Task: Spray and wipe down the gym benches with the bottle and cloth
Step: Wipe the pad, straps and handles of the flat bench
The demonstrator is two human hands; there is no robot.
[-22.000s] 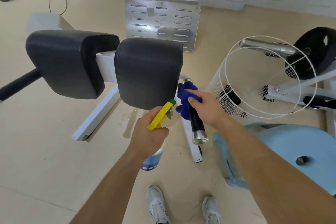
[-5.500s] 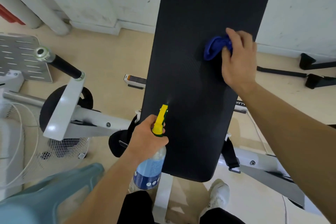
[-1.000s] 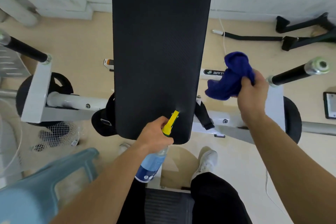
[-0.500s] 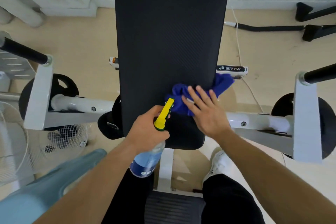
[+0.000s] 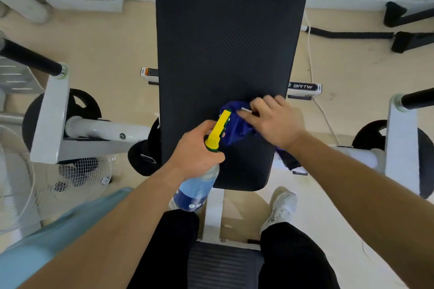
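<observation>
Blue crumpled cloth (image 5: 237, 129) pinched in my right hand (image 5: 274, 124) on black padded bench (image 5: 223, 30); left hand (image 5: 195, 148) grips yellow-nozzled spray bottle (image 5: 197, 190); wipe unfinished, I judge.

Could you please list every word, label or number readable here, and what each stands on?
"BRTW": on the crossbar right of the bench.
Label on the bottle: white marks, too blurred to read.
No other text shows.

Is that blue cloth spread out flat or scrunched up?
Scrunched up: the blue cloth lies in a creased wad on the black bench pad under the right hand.
</observation>
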